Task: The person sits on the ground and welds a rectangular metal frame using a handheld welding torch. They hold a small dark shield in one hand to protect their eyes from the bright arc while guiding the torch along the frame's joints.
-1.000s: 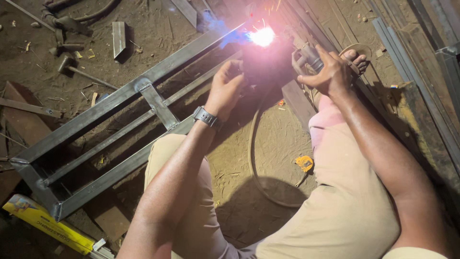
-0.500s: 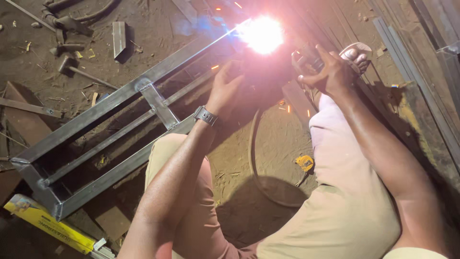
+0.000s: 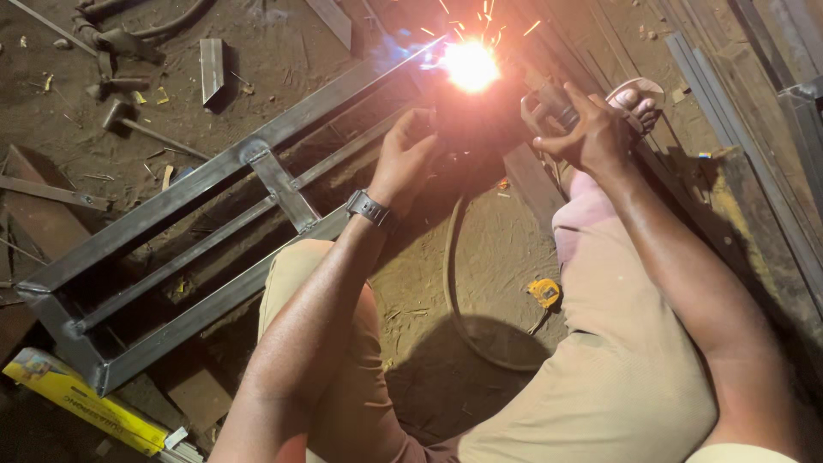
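1. The left hand (image 3: 403, 159), a wristwatch (image 3: 369, 208) on its wrist, is clenched around a dark welding holder (image 3: 463, 129).
2. A bright arc (image 3: 470, 66) throws sparks at the far end of the steel frame (image 3: 171, 201), which lies on the dirt floor.
3. The right hand (image 3: 591, 137) rests fingers spread on a metal piece beside the sandalled foot (image 3: 634, 96); I cannot tell if it grips.
4. A cable (image 3: 454, 300) loops between the knees.

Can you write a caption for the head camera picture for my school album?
Left hand holds a welding tool, sparks flying at a steel frame; right hand rests near a sandalled foot.
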